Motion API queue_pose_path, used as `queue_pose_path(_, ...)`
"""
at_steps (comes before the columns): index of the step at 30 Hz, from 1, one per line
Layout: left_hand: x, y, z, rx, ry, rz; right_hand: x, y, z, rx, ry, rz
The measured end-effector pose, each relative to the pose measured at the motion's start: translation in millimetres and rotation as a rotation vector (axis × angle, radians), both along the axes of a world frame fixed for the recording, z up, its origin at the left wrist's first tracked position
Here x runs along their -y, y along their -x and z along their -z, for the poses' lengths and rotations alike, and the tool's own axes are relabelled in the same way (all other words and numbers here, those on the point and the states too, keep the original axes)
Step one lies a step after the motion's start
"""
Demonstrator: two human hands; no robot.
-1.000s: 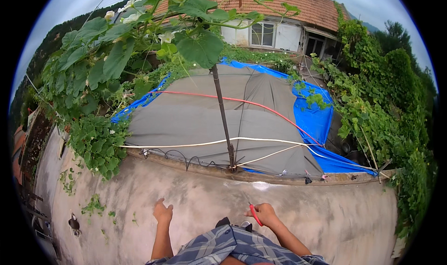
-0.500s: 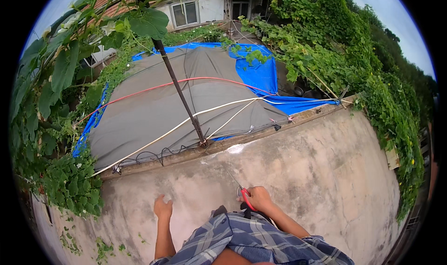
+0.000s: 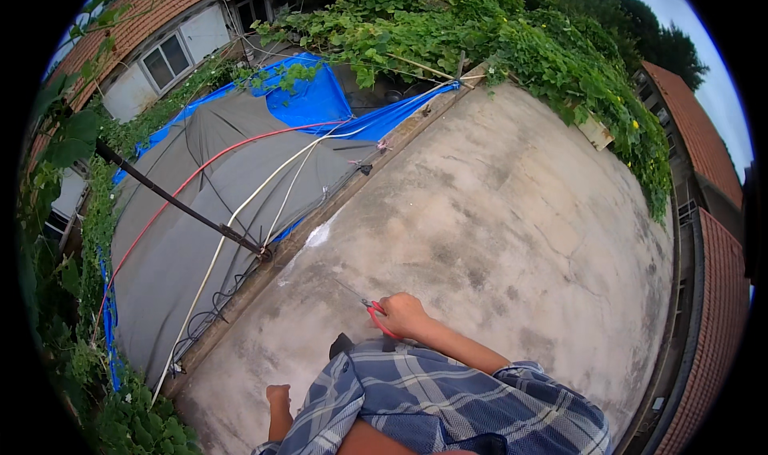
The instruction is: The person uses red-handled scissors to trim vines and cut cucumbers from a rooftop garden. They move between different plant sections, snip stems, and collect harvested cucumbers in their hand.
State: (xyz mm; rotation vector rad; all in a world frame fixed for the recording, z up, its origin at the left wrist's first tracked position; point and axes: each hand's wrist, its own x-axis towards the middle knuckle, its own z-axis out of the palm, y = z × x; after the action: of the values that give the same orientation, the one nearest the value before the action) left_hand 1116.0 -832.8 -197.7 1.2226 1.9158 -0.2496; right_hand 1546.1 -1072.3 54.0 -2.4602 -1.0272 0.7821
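Note:
My right hand (image 3: 406,315) is closed round the handles of red-handled scissors (image 3: 373,305), held in front of my plaid shirt. Their thin grey blades point away to the upper left, over the concrete surface. Low on the left, beside the shirt, is my left hand (image 3: 278,393). I see nothing in it, but its fingers are foreshortened and mostly hidden from this angle. Both hands are apart from each other, above the stained concrete roof (image 3: 480,239).
A raised ledge (image 3: 316,219) edges the roof on the left. Beyond it lie a grey cover (image 3: 184,207) and blue tarp (image 3: 312,87), crossed by a red cord (image 3: 232,149) and a white one. A dark pole (image 3: 180,203) leans there. Leafy vines (image 3: 560,63) crowd the far edge.
My view has turned right, so the tarp and pole sit further left and tiled roofs show at right. My left hand has dropped lower; my right still holds the scissors.

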Motion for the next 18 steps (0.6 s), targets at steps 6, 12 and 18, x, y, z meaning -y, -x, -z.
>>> queue_pose_path(6, 71, 21, -41, 0.324, -0.594, 1.438, 95, -69, -1, 0.02, -0.067, 0.084)
queue_pose_path(12, 122, -122, -35, 0.065, 0.014, 0.142, 209, -154, 4, -0.001, -0.059, 0.229)
queue_pose_path(18, 162, -274, -50, 0.138, 0.017, 0.118, 301, -227, 58, -0.057, 0.059, 0.435)
